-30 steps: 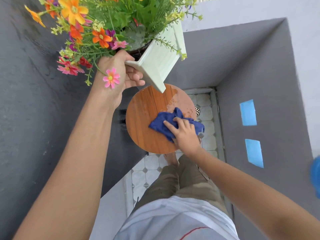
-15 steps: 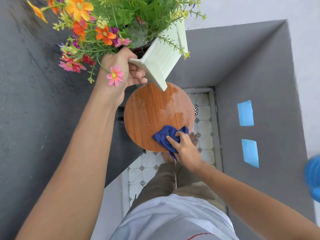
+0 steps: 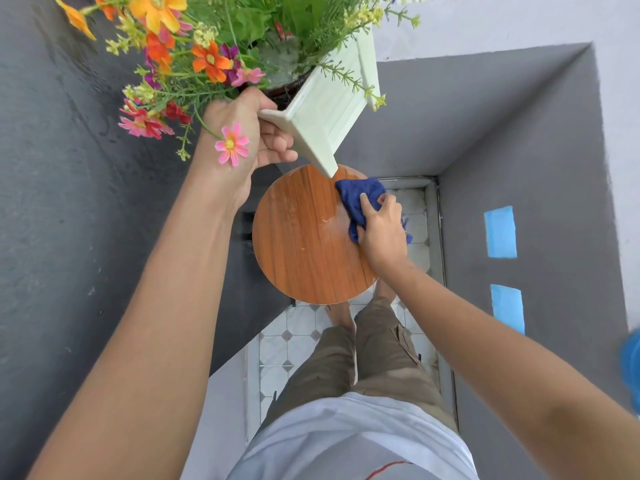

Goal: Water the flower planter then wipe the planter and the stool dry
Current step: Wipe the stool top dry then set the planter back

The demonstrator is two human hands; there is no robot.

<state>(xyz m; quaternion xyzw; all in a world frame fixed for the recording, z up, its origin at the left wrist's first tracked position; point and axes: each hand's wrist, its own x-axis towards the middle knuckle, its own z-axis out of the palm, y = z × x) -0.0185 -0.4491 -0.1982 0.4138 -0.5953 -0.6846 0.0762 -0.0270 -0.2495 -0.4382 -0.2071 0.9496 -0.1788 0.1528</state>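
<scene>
Wooden stool (image 3: 301,244) beneath right hand (image 3: 382,233) curled on blue cloth (image 3: 358,199), left hand (image 3: 249,140) clasped around tilted planter (image 3: 329,109)

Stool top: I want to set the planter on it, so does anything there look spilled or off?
A pale wet smear lies on the stool near its right edge, beside the blue cloth gripped by the right hand. The planter is off it, held tilted by the left hand.

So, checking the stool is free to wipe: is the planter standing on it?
No, the left hand holds the planter tilted in the air, off the stool.
</scene>
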